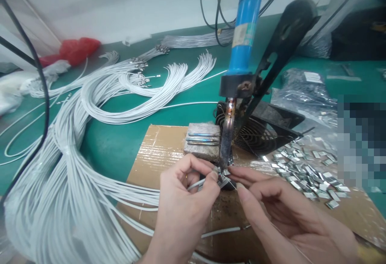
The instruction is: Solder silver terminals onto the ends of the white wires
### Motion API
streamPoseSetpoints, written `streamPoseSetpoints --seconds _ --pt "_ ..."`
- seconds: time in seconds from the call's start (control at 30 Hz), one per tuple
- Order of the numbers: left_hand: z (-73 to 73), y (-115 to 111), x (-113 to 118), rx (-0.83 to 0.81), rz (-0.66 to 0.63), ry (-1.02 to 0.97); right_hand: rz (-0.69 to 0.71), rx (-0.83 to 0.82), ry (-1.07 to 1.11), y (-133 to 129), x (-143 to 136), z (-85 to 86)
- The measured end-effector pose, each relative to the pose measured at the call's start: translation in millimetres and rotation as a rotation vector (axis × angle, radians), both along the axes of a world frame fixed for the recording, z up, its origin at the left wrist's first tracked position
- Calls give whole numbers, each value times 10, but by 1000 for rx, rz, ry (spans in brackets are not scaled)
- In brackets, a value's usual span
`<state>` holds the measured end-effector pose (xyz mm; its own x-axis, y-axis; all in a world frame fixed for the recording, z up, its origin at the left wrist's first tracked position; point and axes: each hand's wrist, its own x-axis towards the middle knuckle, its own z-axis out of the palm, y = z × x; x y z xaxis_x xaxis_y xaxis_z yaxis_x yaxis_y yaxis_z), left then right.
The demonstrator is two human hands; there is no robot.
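My left hand is closed in a pinch on a white cable right under the tip of a soldering iron. The iron hangs upright in a black metal holder, tip down. At the cable's end sits a small shiny metal piece, partly covered by my fingertips. My right hand pinches a thin solder wire between thumb and fingers, and the wire reaches toward the tip. Exact contact between wire, metal piece and tip is too small to make out.
Behind the iron stands a black fan. Left of it, a grey block carries thin metal rods. Loose metal tabs are scattered on the cardboard at right. Large white cable bundles spread over the left side; plastic bags lie behind.
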<state>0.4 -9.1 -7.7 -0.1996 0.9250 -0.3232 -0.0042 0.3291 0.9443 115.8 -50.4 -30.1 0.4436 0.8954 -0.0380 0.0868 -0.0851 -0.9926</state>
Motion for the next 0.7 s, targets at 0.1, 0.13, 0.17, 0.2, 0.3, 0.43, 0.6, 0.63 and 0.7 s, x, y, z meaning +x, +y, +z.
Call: streamPoseSetpoints --seconds 0.1,0.13,0.17,0.2,0.3,0.43,0.6,0.63,0.7 --pt "-17 -3 -5 -9 -35 4 -17 12 -6 1 -5 -20" --pt "-19 -5 -6 -6 -34 2 -20 16 -1 1 -6 -24" --pt "-20 -7 -8 -1 -26 -3 -19 17 2 3 -7 -26" --pt "-20 -7 -11 7 -16 -4 -18 17 -1 4 -7 -26" --pt "-18 1 -33 12 -48 -2 -19 10 -22 8 -8 -16" --pt "-31 5 -72 20 -104 8 -23 10 -19 3 -10 0" --pt "-56 -12 -90 30 -106 11 -1 31 -5 -5 0 -36" --pt "-58 -15 -88 25 -107 13 4 34 -9 -5 4 -47" --pt "-58 -16 -77 14 -98 7 4 44 -22 -4 9 -66"
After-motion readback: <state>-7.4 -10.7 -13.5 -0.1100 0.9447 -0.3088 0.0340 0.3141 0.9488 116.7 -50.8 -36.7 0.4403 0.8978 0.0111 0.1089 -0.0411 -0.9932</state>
